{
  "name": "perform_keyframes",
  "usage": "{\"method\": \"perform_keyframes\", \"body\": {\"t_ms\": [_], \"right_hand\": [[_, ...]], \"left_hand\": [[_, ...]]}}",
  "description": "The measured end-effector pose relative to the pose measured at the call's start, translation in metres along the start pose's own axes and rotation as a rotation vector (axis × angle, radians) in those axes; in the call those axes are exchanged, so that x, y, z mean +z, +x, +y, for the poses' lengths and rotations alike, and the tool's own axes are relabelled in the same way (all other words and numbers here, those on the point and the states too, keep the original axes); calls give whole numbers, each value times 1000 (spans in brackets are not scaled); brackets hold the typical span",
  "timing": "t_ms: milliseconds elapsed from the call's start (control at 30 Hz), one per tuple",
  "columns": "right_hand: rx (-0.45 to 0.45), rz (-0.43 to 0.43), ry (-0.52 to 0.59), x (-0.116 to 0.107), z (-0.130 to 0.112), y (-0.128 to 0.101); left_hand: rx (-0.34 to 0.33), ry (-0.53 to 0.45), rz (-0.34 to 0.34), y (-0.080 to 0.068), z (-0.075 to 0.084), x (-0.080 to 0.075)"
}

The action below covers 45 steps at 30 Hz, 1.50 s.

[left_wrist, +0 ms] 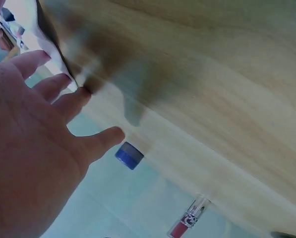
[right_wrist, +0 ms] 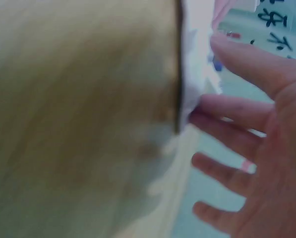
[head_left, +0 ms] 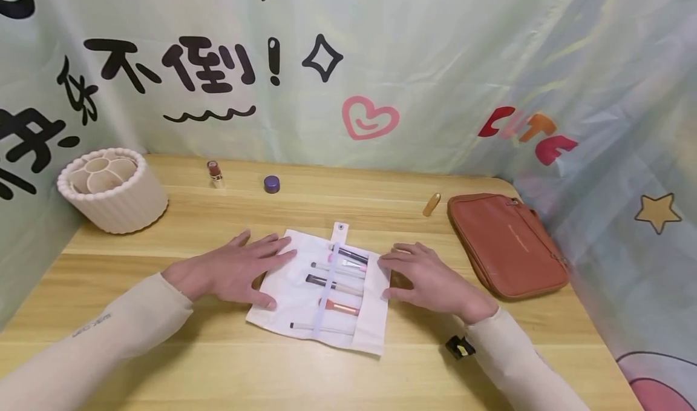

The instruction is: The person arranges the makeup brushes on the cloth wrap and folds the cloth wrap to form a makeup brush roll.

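Observation:
A white fabric brush roll (head_left: 294,302) lies unrolled on the wooden table (head_left: 381,205), with several makeup brushes (head_left: 334,285) tucked under its pale strap. My left hand (head_left: 239,269) rests flat, fingers straight, on the roll's left part. My right hand (head_left: 427,278) lies flat at the roll's right edge, fingertips touching the cloth. In the left wrist view my left hand (left_wrist: 33,139) shows spread fingers against the white roll (left_wrist: 51,47). In the right wrist view my right hand (right_wrist: 257,144) shows straight fingers touching the roll's edge (right_wrist: 195,64).
A cream ribbed organiser (head_left: 111,188) stands at the back left. A lipstick (head_left: 215,174), a small purple jar (head_left: 271,184) and a gold tube (head_left: 431,204) lie along the back. A brown pouch (head_left: 506,244) sits on the right. Printed curtain surrounds the table.

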State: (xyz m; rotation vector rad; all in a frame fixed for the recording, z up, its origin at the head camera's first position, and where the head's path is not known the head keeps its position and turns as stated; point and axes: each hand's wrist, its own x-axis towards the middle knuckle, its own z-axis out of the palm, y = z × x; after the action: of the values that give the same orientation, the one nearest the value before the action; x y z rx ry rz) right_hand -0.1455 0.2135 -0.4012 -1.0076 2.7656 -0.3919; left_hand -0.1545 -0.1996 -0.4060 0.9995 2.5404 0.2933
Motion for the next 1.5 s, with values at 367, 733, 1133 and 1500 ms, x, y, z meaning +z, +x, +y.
{"method": "perform_keyframes", "body": {"t_ms": [367,733,1133,1500], "right_hand": [[25,-120,69,0,-3,14],[15,-138,125,2,1,6],[12,-203,125,6,1,-2],[-14,-213,173,4,-1,-6]], "left_hand": [[5,-43,36,-20,6,3],[67,-79,53,-13,11,11],[57,-57,18,-15,11,13],[70,-43,49,-18,10,19]]}}
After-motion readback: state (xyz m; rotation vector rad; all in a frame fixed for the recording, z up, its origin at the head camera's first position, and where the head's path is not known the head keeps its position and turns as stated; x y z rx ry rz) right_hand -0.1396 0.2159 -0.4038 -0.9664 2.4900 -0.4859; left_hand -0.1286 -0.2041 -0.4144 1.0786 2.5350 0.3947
